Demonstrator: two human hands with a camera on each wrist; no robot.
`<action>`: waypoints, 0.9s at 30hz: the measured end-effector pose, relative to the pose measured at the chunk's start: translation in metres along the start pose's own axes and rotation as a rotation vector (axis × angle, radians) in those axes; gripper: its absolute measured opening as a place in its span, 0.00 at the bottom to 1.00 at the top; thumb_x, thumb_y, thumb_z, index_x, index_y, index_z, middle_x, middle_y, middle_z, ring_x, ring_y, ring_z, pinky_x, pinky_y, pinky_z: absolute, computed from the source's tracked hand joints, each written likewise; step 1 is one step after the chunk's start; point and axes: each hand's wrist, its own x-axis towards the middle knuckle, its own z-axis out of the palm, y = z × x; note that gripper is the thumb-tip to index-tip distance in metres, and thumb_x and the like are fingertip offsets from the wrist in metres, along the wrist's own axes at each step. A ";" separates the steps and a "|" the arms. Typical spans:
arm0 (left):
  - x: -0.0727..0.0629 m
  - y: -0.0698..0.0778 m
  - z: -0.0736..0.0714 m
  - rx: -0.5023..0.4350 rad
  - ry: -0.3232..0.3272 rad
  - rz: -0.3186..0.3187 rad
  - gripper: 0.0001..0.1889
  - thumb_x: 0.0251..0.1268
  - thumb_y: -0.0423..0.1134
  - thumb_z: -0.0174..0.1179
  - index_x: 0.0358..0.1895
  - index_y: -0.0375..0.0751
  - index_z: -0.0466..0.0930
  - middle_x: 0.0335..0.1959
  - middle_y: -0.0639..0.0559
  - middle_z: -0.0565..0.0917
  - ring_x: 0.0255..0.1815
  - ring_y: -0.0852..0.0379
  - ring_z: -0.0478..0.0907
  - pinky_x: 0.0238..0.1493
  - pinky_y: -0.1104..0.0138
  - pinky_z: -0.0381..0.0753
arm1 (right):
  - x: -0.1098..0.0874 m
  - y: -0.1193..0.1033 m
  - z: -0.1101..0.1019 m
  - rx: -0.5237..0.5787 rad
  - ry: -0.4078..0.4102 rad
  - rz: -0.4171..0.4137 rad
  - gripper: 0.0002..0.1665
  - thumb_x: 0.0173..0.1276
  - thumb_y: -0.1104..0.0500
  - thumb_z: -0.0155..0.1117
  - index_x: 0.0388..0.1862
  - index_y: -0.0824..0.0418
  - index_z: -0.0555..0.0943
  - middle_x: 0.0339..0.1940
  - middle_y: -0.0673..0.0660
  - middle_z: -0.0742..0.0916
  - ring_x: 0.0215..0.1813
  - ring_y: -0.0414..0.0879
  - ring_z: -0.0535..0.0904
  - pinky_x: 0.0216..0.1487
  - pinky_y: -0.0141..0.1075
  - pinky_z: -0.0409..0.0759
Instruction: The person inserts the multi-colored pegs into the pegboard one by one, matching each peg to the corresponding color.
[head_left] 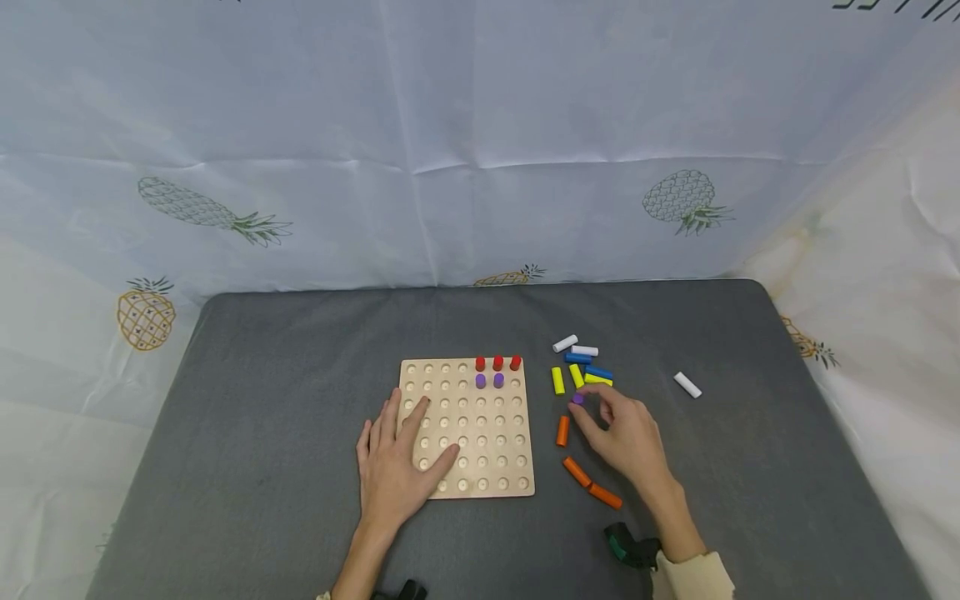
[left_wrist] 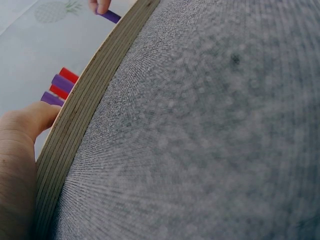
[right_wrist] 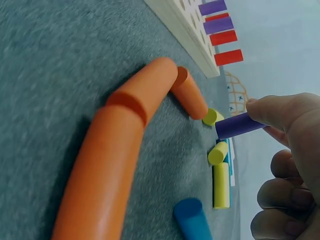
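Head: the purple peg (head_left: 577, 399) was pinched by the right hand (head_left: 624, 429), with the board (head_left: 491, 451) at nine o'clock, touched by the spread left hand (head_left: 397, 471). Left wrist: it was seen past the board. Right wrist: it was held nearly upright, like the standing pegs (right_wrist: 223, 38).

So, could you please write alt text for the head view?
A person's right grip pinches a purple peg to the right of a wooden pegboard, on which the left grip rests. Three red pegs and two purple ones stand in it; white, blue, yellow and orange pegs lie on the grey table.
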 end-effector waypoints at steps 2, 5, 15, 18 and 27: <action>0.000 0.000 0.000 0.000 0.001 0.001 0.43 0.51 0.63 0.71 0.73 0.53 0.73 0.82 0.39 0.60 0.80 0.33 0.60 0.78 0.35 0.47 | 0.002 -0.003 0.001 0.007 -0.011 0.011 0.14 0.64 0.54 0.76 0.47 0.53 0.86 0.16 0.45 0.63 0.16 0.35 0.55 0.20 0.27 0.52; 0.000 0.000 0.000 0.000 0.002 0.003 0.43 0.51 0.63 0.71 0.73 0.53 0.73 0.82 0.39 0.60 0.80 0.32 0.60 0.78 0.35 0.47 | 0.004 -0.007 0.002 0.018 -0.021 0.025 0.14 0.65 0.53 0.76 0.47 0.53 0.86 0.16 0.45 0.63 0.16 0.36 0.56 0.19 0.28 0.53; 0.000 -0.001 0.002 0.004 0.016 0.012 0.43 0.51 0.63 0.72 0.73 0.53 0.74 0.82 0.39 0.61 0.79 0.32 0.61 0.77 0.35 0.48 | 0.010 -0.020 0.011 0.086 0.016 -0.004 0.13 0.65 0.53 0.75 0.46 0.53 0.86 0.15 0.44 0.62 0.14 0.35 0.55 0.17 0.28 0.53; 0.000 -0.001 0.002 0.004 0.018 0.013 0.43 0.51 0.63 0.72 0.73 0.53 0.74 0.82 0.39 0.61 0.79 0.32 0.61 0.77 0.35 0.48 | 0.013 -0.025 0.012 0.099 0.011 0.002 0.13 0.65 0.53 0.75 0.47 0.53 0.86 0.15 0.45 0.63 0.14 0.35 0.56 0.18 0.28 0.52; 0.000 -0.001 0.002 0.003 0.025 0.017 0.43 0.50 0.63 0.72 0.72 0.53 0.74 0.81 0.39 0.61 0.79 0.32 0.61 0.77 0.35 0.48 | 0.019 -0.039 0.018 0.125 0.005 -0.003 0.11 0.66 0.53 0.74 0.46 0.52 0.87 0.15 0.46 0.64 0.16 0.36 0.57 0.20 0.28 0.50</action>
